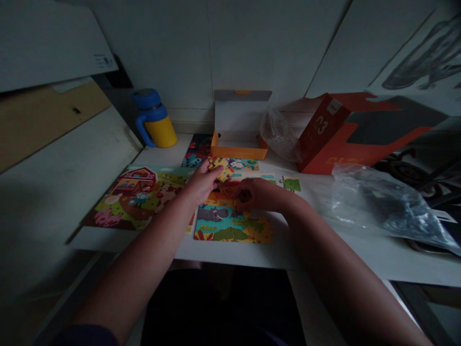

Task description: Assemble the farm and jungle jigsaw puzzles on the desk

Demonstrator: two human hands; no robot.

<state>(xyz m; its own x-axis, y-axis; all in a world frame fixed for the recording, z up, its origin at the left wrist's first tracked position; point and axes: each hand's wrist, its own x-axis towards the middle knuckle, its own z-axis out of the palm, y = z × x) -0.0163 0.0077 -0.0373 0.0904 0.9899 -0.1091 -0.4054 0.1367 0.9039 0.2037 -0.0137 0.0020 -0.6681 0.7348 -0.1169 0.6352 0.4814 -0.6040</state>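
Observation:
My left hand (207,181) is closed around a small stack of yellow jigsaw puzzle pieces (221,170), held above the table. Below it lies a partly joined animal puzzle (218,225), with a grey hippo in turquoise water and a green crocodile. My right hand (251,192) is over the upper part of this puzzle, its fingers curled together and pointing down. Whatever is between those fingertips is hidden. One loose green puzzle piece (291,183) rests to the right of the puzzle.
A farm puzzle (144,198) lies at left, and a dark puzzle (197,150) is behind. An open orange-edged box (239,152) stands at the wall. Around are a blue-and-yellow mug (158,126), a red-orange box (331,134) and a clear plastic bag (385,206).

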